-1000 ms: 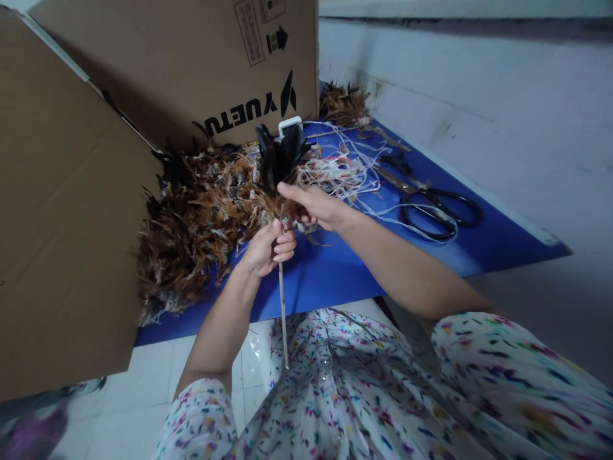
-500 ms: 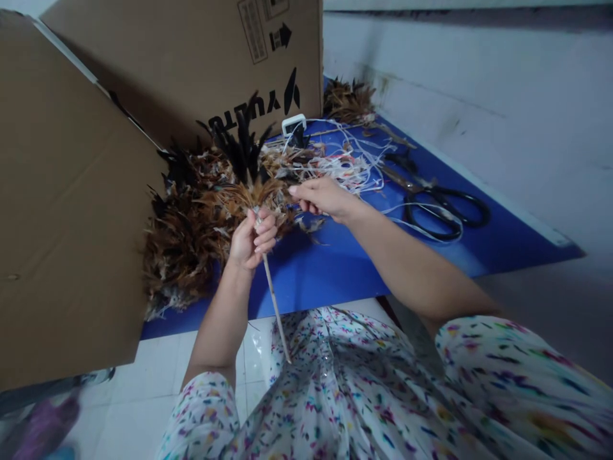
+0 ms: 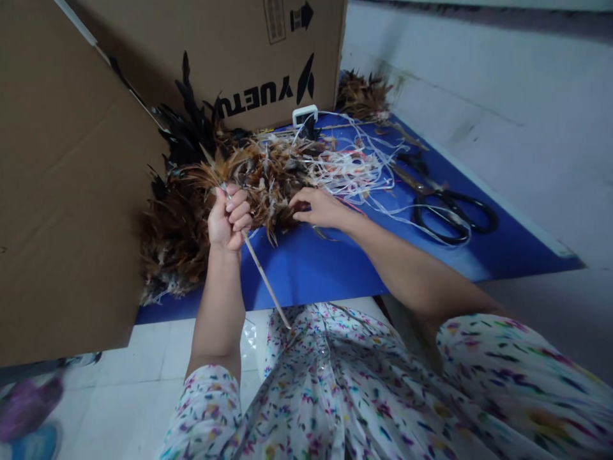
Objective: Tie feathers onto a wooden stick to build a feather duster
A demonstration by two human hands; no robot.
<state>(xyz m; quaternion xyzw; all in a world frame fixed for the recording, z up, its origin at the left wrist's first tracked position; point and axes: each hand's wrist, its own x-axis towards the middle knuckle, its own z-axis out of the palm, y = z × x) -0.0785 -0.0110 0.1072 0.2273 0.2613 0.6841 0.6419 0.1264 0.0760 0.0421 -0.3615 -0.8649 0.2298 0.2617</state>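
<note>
My left hand is closed around a feather duster, gripping its thin wooden stick just below the feathers. Brown and long black feathers fan out above the fist, tilted up and left, and the stick's lower end slants down toward my lap. My right hand hovers at the right edge of a heap of loose brown feathers. Its thumb and fingers are bent but apart, and nothing shows between them.
Large black-handled scissors lie on the blue tabletop at right. Tangled white string spreads behind my right hand. A cardboard box borders the back and left. Another feather bundle sits by the wall.
My left hand has moved left and slightly up with the duster, whose feathers now lean left. My right hand has lowered slightly to the heap, its fingers opening.
</note>
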